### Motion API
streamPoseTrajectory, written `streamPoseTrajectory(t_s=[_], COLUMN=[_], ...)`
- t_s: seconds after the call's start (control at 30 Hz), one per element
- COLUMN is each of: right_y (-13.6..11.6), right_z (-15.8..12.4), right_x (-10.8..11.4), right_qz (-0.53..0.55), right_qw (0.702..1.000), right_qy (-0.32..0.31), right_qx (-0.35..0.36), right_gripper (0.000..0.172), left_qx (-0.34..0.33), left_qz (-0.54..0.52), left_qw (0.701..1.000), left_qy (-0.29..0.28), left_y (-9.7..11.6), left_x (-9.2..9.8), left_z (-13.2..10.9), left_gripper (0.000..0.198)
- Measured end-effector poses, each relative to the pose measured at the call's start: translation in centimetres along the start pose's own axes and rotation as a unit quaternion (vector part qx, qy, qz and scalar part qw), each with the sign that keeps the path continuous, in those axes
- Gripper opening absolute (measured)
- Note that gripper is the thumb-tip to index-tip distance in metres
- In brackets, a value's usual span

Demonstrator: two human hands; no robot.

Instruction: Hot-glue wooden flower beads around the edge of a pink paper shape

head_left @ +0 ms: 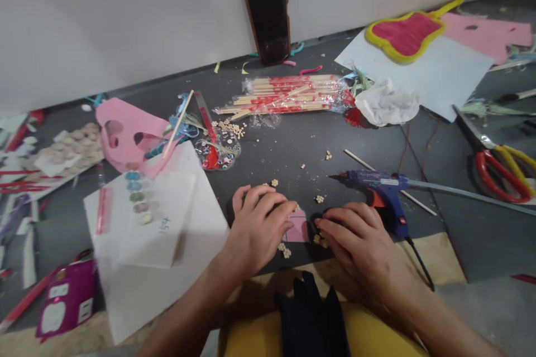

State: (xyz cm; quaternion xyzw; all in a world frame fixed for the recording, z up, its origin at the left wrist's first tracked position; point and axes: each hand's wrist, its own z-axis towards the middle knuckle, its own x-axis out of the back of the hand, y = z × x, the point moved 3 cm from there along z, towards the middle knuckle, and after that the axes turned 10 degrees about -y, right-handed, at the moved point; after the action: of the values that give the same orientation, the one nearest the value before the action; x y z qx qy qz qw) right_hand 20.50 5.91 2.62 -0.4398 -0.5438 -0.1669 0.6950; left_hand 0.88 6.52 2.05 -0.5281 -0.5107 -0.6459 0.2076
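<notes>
My left hand (259, 223) lies curled over the left part of a small pink card piece (299, 230) on the dark floor, fingers bent and pressing on it. To the right of that piece my right hand (355, 234) rests with its fingers drawn together beside small wooden flower beads (320, 240); whether it pinches one I cannot see. More loose beads (285, 250) lie just below the pink piece. A blue glue gun (379, 189) lies right behind my right hand.
White paper sheets (159, 234) lie at left with a pink cut-out mask (125, 139). A packet of wooden sticks (288, 95) and a dish of googly eyes (218, 150) sit further back. Red and yellow scissors (502, 170) lie at right. A dark glove (312, 312) rests on my yellow lap.
</notes>
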Motion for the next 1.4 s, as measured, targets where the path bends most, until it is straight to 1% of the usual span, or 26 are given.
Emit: streamPoseTrajectory(t_s=[0.13,0.23,0.33,0.57,0.73,0.9,1.03,1.13,1.2,1.27,1.4], right_y=[-1.0,-1.4,-1.4,-1.4,-1.3,-1.1,-1.0,-1.0,-0.8,-0.3,1.7], right_z=[0.3,0.4,0.5,0.7,0.8,0.8,0.8,0.9,0.8,0.6,-0.4], right_x=[-0.2,-0.7,-1.1,-1.3,-1.4,-1.6,-1.6,-1.2,-0.8,-0.2,1.4], right_qz=[-0.016,-0.025,-0.018,-0.006,-0.005,0.0,0.006,0.007,0.011,0.015,-0.021], right_qw=[1.0,0.999,0.998,0.998,0.998,0.999,0.998,0.998,0.998,0.999,0.998], right_qy=[-0.023,-0.048,-0.06,-0.063,-0.062,-0.053,-0.058,-0.06,-0.051,-0.028,0.053], right_qx=[0.009,0.009,0.004,-0.004,-0.004,-0.008,-0.007,0.009,0.024,0.033,0.013], right_gripper=[0.019,0.02,0.021,0.021,0.022,0.021,0.02,0.019,0.018,0.019,0.024], left_qx=[-0.029,-0.046,-0.058,-0.069,-0.069,-0.077,-0.077,-0.076,-0.074,-0.072,-0.068], left_qz=[-0.007,0.015,0.045,0.09,0.097,0.102,0.1,0.097,0.094,0.092,0.096], left_qw=[0.999,0.998,0.996,0.993,0.992,0.989,0.99,0.99,0.99,0.991,0.99], left_qy=[0.027,0.048,0.051,0.038,0.044,0.071,0.066,0.069,0.071,0.072,0.08], left_y=[-0.3,-0.5,-0.5,-0.3,-0.2,-0.1,-0.3,-0.4,-0.5,-0.5,-0.4], left_x=[-0.1,-0.2,-0.6,-1.4,-1.5,-1.7,-2.0,-2.1,-2.1,-2.1,-1.9], left_z=[0.0,-0.2,-0.5,-0.7,-0.5,-0.4,-0.5,-0.5,-0.5,-0.5,-0.4], left_gripper=[0.021,0.02,0.022,0.028,0.023,0.021,0.021,0.022,0.023,0.022,0.019])
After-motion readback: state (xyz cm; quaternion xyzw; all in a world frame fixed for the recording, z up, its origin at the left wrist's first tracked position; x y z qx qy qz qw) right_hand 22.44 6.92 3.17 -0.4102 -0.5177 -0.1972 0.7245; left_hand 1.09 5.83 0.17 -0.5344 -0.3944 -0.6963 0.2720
